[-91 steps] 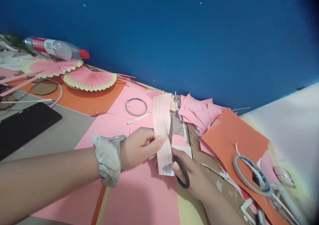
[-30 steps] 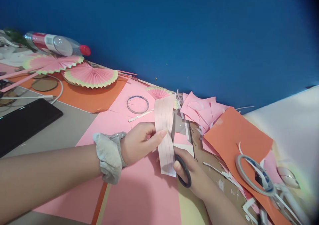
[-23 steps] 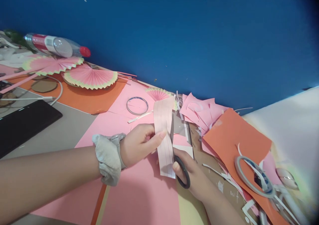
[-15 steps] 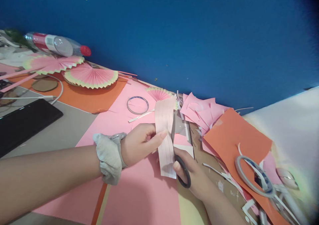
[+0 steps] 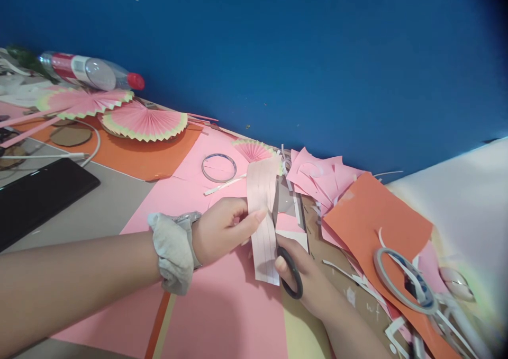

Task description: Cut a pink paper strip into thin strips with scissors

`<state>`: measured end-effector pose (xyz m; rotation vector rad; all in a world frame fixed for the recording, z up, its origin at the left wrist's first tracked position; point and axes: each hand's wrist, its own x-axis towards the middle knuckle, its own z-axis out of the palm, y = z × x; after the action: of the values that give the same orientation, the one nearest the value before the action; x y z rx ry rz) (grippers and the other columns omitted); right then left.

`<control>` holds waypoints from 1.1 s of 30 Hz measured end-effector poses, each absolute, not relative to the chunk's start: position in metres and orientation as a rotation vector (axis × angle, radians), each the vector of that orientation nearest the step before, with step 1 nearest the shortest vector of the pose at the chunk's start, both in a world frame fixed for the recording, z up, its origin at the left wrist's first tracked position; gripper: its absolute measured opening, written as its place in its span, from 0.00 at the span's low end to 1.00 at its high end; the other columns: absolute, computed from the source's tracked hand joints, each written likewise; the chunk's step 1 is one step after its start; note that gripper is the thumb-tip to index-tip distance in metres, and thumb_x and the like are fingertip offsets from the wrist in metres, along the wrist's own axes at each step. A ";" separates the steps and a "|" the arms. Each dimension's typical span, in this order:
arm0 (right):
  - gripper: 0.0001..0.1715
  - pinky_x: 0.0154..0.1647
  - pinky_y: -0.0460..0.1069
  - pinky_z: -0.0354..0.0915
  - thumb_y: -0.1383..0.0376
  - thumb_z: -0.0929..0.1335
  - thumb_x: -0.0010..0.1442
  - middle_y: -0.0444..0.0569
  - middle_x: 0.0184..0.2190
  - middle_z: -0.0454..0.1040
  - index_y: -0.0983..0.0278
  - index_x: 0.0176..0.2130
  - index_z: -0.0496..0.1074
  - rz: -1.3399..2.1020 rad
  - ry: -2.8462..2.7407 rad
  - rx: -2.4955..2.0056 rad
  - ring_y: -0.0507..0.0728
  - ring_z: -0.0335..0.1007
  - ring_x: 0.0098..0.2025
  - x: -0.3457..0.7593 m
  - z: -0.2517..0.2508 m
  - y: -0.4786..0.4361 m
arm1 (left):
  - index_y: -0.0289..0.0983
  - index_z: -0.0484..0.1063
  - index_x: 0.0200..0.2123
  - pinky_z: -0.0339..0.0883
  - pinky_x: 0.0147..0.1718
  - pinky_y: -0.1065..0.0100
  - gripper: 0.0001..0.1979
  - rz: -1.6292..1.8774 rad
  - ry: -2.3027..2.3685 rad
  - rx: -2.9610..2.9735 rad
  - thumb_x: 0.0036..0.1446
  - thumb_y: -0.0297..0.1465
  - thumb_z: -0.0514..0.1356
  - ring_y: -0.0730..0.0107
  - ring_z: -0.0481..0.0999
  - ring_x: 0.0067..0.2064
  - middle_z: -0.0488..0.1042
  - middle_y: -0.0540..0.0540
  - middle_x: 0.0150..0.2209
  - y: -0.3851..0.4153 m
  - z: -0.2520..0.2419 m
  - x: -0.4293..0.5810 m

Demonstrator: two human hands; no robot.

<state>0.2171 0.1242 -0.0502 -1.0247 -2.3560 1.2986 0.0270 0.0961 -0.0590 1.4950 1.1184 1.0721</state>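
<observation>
The left hand (image 5: 222,232) is closed on a lined pink paper strip (image 5: 262,216), which is held upright above the pink sheet (image 5: 222,311). Black-handled scissors (image 5: 283,248) are gripped by the right hand (image 5: 309,282), the blade laid along the strip's right edge. A tape ring (image 5: 400,279) is seen on orange paper (image 5: 373,216), far right.

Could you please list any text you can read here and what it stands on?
Nothing here is legible.
Clear plastic bottle with a red cap: red-and-white label, print too blurred.
Brown cardboard sheet: faint pencil marks, too small to read.
Pale pink paper strip in the left hand, at the black-handled scissors in the right hand: ruled lines only.
</observation>
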 end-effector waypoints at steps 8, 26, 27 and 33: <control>0.34 0.25 0.48 0.66 0.39 0.56 0.58 0.50 0.25 0.68 0.64 0.29 0.69 1.284 -2.367 -1.003 0.57 0.66 0.28 0.217 -0.051 0.125 | 0.32 0.66 0.27 0.57 0.26 0.71 0.21 1.057 1.106 1.501 0.63 0.41 0.45 0.76 0.60 0.26 0.62 0.50 0.24 0.096 -0.059 0.027; 0.35 0.25 0.47 0.67 0.39 0.55 0.58 0.50 0.25 0.70 0.64 0.29 0.70 1.266 -2.379 -1.050 0.57 0.67 0.28 0.217 -0.051 0.124 | 0.33 0.66 0.27 0.59 0.28 0.71 0.21 1.016 1.103 1.499 0.64 0.41 0.45 0.75 0.63 0.28 0.65 0.49 0.26 0.095 -0.057 0.027; 0.35 0.25 0.47 0.67 0.39 0.55 0.58 0.50 0.25 0.70 0.65 0.29 0.70 1.264 -2.379 -1.048 0.57 0.67 0.28 0.217 -0.051 0.124 | 0.33 0.66 0.27 0.60 0.28 0.71 0.21 1.016 1.101 1.502 0.64 0.40 0.45 0.75 0.63 0.28 0.64 0.49 0.26 0.095 -0.057 0.027; 0.35 0.25 0.48 0.68 0.39 0.57 0.58 0.49 0.24 0.69 0.65 0.29 0.71 1.277 -2.348 -1.049 0.56 0.66 0.27 0.216 -0.049 0.124 | 0.33 0.66 0.26 0.60 0.29 0.71 0.21 1.014 1.118 1.508 0.63 0.40 0.45 0.74 0.62 0.27 0.64 0.50 0.25 0.095 -0.056 0.027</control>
<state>0.2160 0.1241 -0.0490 -1.0487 -2.3477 1.2775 0.0270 0.0953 -0.0557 1.5083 1.1181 1.0144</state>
